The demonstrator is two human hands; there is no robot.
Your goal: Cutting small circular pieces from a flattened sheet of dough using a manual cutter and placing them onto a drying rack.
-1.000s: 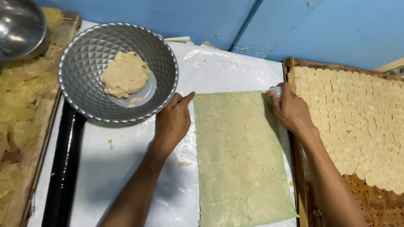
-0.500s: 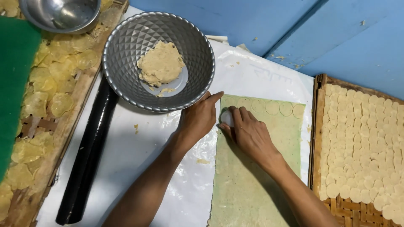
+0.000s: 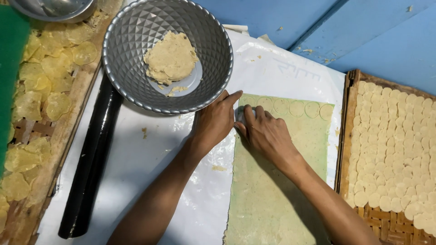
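Observation:
A thin, pale green dough sheet (image 3: pixel 281 190) lies on white plastic (image 3: pixel 150 163). Round cut marks (image 3: pixel 297 108) line its far edge in a row. My right hand (image 3: pixel 265 134) rests on the sheet's far left corner. Its fingers are closed over a small round metal cutter (image 3: pixel 240 113), which is mostly hidden. Beside that corner, my left hand (image 3: pixel 213 122) lies flat with its fingers together, holding nothing and almost touching the grey faceted bowl (image 3: pixel 118 77). A lump of beige dough (image 3: pixel 170 56) sits in the bowl.
A black rolling pin (image 3: pixel 93 159) lies along the plastic's left side. At the right, a woven tray (image 3: pixel 359 218) holds several rows of pale dough discs (image 3: pixel 395 149). Translucent yellow discs (image 3: pixel 41 100) fill another tray on the left. A steel bowl (image 3: pixel 54 7) is at the top left.
My right hand has moved from the sheet's far right corner leftward along the far edge to the left corner, leaving a row of round marks. My left hand stayed beside the sheet.

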